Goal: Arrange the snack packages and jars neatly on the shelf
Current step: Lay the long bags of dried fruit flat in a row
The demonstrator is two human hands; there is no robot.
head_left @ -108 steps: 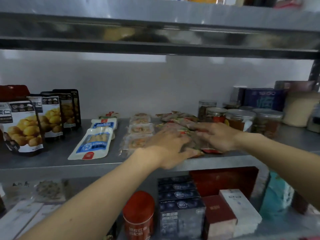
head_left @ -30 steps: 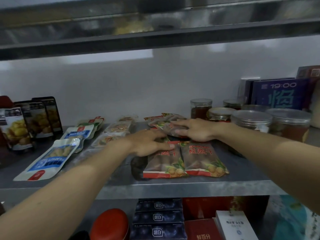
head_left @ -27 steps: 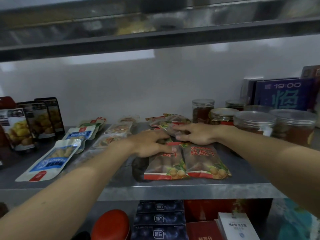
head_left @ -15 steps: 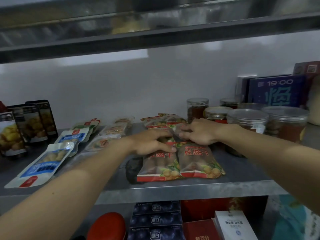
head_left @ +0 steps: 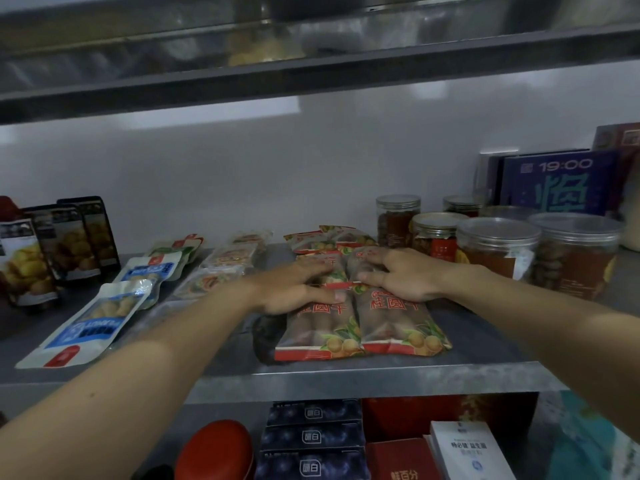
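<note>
Your left hand (head_left: 291,292) and right hand (head_left: 405,278) lie flat, fingers (head_left: 370,277) spread, pressing the packets (head_left: 398,329) on the shelf (head_left: 346,378), gripping nothing. Packets look light, soft, slippery; take them by sealed edges, not filled middles.

L hand (head_left: 294,292), R hand (head_left: 405,277), forearms (head_left: 138,375) bare; mole on L, prob.

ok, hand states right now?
Left hand: open, fingers flat on the dried longan packets.
Right hand: open, pressing the same packets, gripping nothing.
</note>
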